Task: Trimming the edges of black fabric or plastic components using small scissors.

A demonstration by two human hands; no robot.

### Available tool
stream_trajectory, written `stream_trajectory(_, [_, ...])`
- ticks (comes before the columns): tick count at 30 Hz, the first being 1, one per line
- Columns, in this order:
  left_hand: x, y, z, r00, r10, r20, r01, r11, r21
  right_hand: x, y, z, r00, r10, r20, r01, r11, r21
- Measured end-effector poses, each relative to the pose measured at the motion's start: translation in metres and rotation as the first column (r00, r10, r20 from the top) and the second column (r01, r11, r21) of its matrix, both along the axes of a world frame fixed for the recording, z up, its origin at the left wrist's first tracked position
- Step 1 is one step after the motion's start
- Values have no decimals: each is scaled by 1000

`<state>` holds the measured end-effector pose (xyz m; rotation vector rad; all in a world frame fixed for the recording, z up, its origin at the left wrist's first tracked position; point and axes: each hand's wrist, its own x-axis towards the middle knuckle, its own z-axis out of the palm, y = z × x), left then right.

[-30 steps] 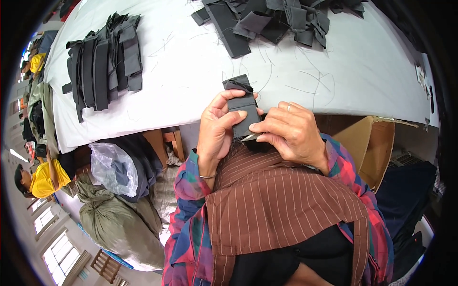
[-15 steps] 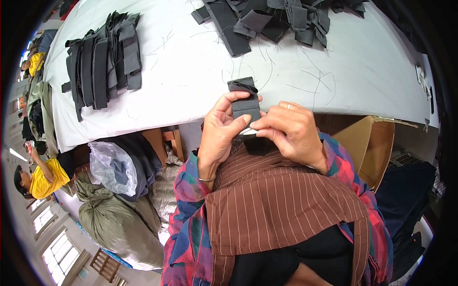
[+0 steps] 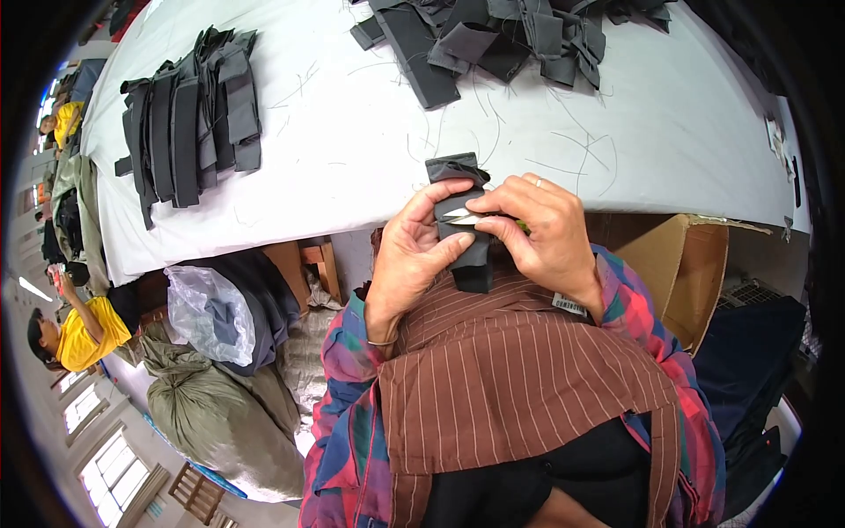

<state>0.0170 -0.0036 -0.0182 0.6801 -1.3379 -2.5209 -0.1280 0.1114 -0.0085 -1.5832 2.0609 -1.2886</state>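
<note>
"What has changed over the last half second?"

"The small snips (image 3: 459,216), low by the left thumb before, now lie higher, across the face of the dark grey cloth strip (image 3: 458,201). A longer tail of cloth hangs below the thumb as well, in front of the striped apron (image 3: 519,387)."

"And the hands?"

"The left hand (image 3: 409,242) pinches the strip, index finger across its upper part and thumb lower down. The right hand (image 3: 546,233) is drawn in narrow around the snips, thumb and forefinger close together behind the blades. So the strip is held up just off the near edge of the counter (image 3: 308,158)."

"What are these things like?"

"The strip is matte, flat and narrow, with a loose fold at its top end. The snips have slim, pale, pointed blades, with a bit of yellow-green showing behind the fingers. The counter has a smooth white covering, strewn with fine, curling dark threads (image 3: 588,145)."

"Anything else of that cloth?"

"Yes: a row of long strips (image 3: 189,123) laid side by side at the left, and a jumbled heap (image 3: 493,40) of folded pieces at the far edge. The apron is brown with thin pale lines, over plaid sleeves (image 3: 647,326)."
</note>
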Motion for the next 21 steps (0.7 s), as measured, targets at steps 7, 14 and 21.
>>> stream_trajectory(7, [0, 0, -2, 1000, -20, 9, 20, 999, -30, 0, 0, -3, 999, -22, 28, 22, 1000, -8])
stream_trajectory(14, [0, 0, 5, 999, -40, 32, 39, 998, 44, -6, 1, 4, 998, -3, -67, 2, 1000, -11])
stream_trajectory(21, [1, 0, 4, 997, -73, 35, 72, 997, 34, -7, 3, 0, 1000, 22, 20, -22, 1000, -6])
